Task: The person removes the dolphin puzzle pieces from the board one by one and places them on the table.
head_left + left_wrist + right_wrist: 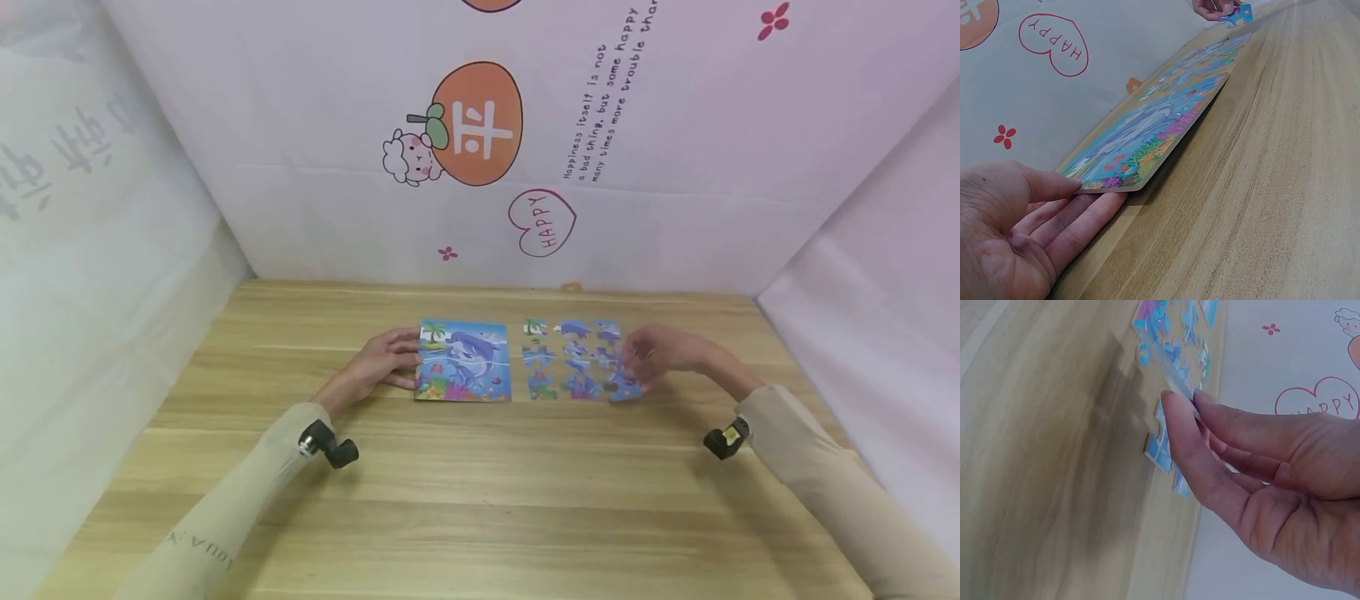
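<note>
My left hand (375, 362) grips the left edge of a square dolphin picture board (467, 363), thumb on top and fingers underneath. The board's near edge stands a little above the table in the left wrist view. Between thumb and fingertips, my right hand (666, 354) pinches a blue jigsaw piece (1169, 367), seen nearly edge-on in the right wrist view and raised off the table. Several loose jigsaw pieces (576, 367) with matching dolphin and sea colours lie in spaced rows just right of the board. Part of the rightmost column is hidden by the right hand.
The wooden table (480, 500) runs back to a white printed cloth (337, 225) hanging behind it. White cloth also hangs at the left (97, 275) and right. Small black cameras (330, 444) sit on both wrists.
</note>
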The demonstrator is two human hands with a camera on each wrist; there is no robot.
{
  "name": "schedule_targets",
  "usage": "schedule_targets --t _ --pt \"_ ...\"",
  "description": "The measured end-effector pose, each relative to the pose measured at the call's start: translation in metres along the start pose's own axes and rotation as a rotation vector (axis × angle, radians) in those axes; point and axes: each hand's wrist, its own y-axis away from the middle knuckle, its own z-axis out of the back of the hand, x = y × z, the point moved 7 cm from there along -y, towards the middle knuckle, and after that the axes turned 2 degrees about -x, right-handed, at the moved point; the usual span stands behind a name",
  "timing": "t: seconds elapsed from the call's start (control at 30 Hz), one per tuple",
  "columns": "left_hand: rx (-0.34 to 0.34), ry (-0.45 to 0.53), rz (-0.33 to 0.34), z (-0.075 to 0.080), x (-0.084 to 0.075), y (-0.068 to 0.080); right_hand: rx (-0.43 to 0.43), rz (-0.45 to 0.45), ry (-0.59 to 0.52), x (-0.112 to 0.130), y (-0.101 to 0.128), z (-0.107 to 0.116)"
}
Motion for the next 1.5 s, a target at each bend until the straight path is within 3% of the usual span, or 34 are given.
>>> schedule_targets --t 0.33,0.57,0.87,1.27,1.5 --pt "-0.008 -0.004 -0.001 0.002 0.000 0.004 -0.093 -0.060 0.040 -0.010 -0.001 -0.003" --pt "0.004 0.000 -0.009 0.001 -0.002 0.001 -0.148 -0.120 0.011 -0.017 -0.003 -0.003" --pt "0.023 -0.007 -0.006 -0.001 -0.004 0.002 -0.161 -0.142 -0.003 -0.024 -0.005 -0.005" --pt "-0.034 0.009 0.001 -0.002 -0.002 0.001 -0.181 -0.124 0.128 -0.029 0.001 -0.002" --pt "-0.104 -0.070 -0.010 -0.001 -0.010 0.005 -0.178 -0.135 0.176 -0.034 -0.001 -0.002"
